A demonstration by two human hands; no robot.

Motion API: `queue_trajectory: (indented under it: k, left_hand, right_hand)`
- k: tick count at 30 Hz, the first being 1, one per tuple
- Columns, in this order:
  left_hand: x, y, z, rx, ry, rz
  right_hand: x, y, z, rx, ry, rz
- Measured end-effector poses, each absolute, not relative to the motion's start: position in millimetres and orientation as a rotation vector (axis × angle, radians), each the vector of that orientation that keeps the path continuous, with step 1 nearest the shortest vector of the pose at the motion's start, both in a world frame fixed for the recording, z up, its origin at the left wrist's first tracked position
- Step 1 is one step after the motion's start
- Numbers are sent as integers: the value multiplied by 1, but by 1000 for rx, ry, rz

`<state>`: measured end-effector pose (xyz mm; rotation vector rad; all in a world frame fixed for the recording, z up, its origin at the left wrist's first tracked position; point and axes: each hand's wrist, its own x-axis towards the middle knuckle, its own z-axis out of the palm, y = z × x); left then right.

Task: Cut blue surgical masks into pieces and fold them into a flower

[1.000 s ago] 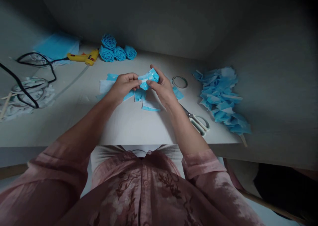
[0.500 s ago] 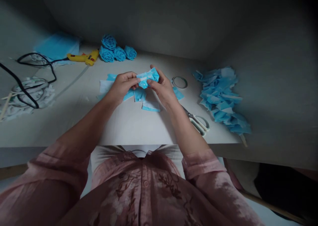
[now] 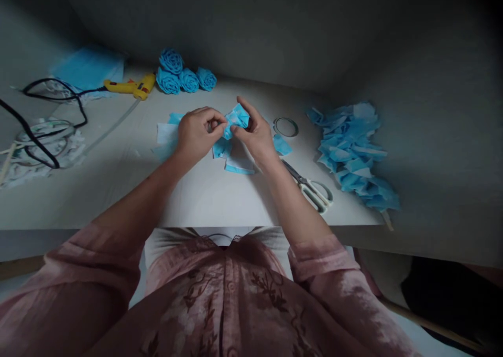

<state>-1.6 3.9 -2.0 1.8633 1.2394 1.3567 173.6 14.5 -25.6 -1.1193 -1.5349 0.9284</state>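
A small folded piece of blue and white fabric (image 3: 238,117) is held up over the middle of the table. My right hand (image 3: 255,134) grips it between thumb and fingers. From the other side, my left hand (image 3: 201,132) pinches its left edge, and the fingertips partly cover that end. Beneath my hands lie flat blue and white fabric pieces (image 3: 239,164), some hidden by my left hand. Another blue piece (image 3: 282,145) sits just right of my right hand. By my right forearm rest scissors (image 3: 310,187) with pale handles, next to a roll of tape (image 3: 286,127).
Several blue fabric roses (image 3: 172,61) stand at the back beside a yellow glue gun (image 3: 131,87) with a black cord. Blue sheets (image 3: 90,69) lie behind it. White scraps and rings (image 3: 47,142) fill the left. A heap of blue fabric (image 3: 353,153) borders the right wall.
My left hand has shifted right and closed in on the fabric piece, which is now bunched smaller between my hands. The view has tilted slightly.
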Motion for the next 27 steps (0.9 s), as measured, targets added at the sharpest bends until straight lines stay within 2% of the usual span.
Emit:
queue_trajectory:
  k: [17,27]
  left_hand:
    - [-3,7,-2,1828,1287,1328]
    - [-4,15,-5,1506,1226,1434]
  right_hand:
    - [171,12,-26,-1108,-1585,866]
    - [171,12,-21,-1095,-1448,956]
